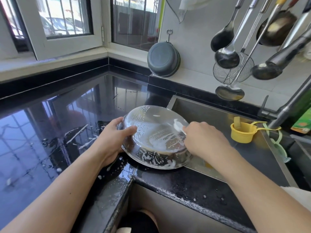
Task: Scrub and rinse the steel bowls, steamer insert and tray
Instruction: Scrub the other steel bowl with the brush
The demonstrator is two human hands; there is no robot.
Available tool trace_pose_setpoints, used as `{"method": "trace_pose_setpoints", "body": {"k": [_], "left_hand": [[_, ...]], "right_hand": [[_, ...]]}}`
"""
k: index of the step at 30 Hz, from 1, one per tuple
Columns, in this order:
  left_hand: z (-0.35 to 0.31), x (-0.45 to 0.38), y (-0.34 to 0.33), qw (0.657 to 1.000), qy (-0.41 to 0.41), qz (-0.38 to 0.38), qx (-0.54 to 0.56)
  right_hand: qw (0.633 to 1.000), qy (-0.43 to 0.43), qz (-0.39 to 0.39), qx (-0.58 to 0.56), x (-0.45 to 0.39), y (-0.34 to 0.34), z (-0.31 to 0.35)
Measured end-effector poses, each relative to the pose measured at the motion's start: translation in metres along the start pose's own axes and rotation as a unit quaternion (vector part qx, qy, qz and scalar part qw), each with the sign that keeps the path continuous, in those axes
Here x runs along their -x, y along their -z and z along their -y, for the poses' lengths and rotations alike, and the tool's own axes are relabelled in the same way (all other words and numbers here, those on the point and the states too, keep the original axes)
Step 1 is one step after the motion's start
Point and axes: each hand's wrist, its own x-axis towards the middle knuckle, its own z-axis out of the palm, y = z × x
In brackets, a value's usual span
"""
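A steel bowl (151, 128) lies upside down on the black counter at the sink's left edge, its base and sides streaked with white suds. My left hand (116, 138) grips its left rim, thumb on top of the base. My right hand (202, 138) holds a small white scrubber (178, 126) against the bowl's right side; most of the scrubber is hidden in my fingers. No steamer insert or tray shows in this view.
The steel sink (218, 118) lies to the right, with a yellow cup (242, 133) on its ledge and the tap (289, 105) above. Ladles and a skimmer (234, 71) hang on the wall. A grey basin (163, 59) hangs behind. The wet counter (50, 123) carries foam streaks.
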Motion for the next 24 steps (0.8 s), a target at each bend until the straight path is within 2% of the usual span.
{"method": "trace_pose_setpoints", "body": {"k": [3,4,7,8,11,12,15,19,22,24], "left_hand": [[0.001,-0.002,0.002,1.0,0.004,-0.001,0.007],[0.001,-0.003,0.002,1.0,0.002,0.003,0.008],[0.001,-0.002,0.002,1.0,-0.002,0.004,0.009],[0.002,-0.003,0.002,1.0,-0.002,0.003,0.007],[0.003,-0.005,0.004,1.0,0.003,0.003,0.009],[0.003,-0.005,0.004,1.0,0.003,0.006,0.009],[0.003,-0.004,0.005,1.0,0.001,0.011,0.01],[0.002,-0.005,0.005,1.0,0.007,0.01,0.016],[0.003,-0.003,0.003,1.0,-0.003,0.013,0.013],[0.002,-0.002,0.002,1.0,-0.004,0.012,0.008]], "right_hand": [[0.993,0.108,0.047,-0.03,0.017,-0.007,0.021],[0.991,0.107,0.065,-0.043,0.014,-0.007,0.022],[0.998,-0.002,0.045,-0.045,-0.009,0.003,0.006],[0.998,-0.003,0.041,-0.042,-0.011,0.003,0.006],[0.992,0.082,0.073,-0.069,0.001,-0.003,0.031],[0.991,0.082,0.073,-0.079,-0.003,-0.003,0.033],[0.996,0.01,0.029,-0.088,-0.019,0.002,0.028],[0.991,0.094,0.05,-0.081,-0.01,-0.007,0.041],[0.998,0.016,0.022,-0.064,-0.022,0.001,0.024],[0.995,0.05,0.047,-0.072,-0.02,0.0,0.026]]}}
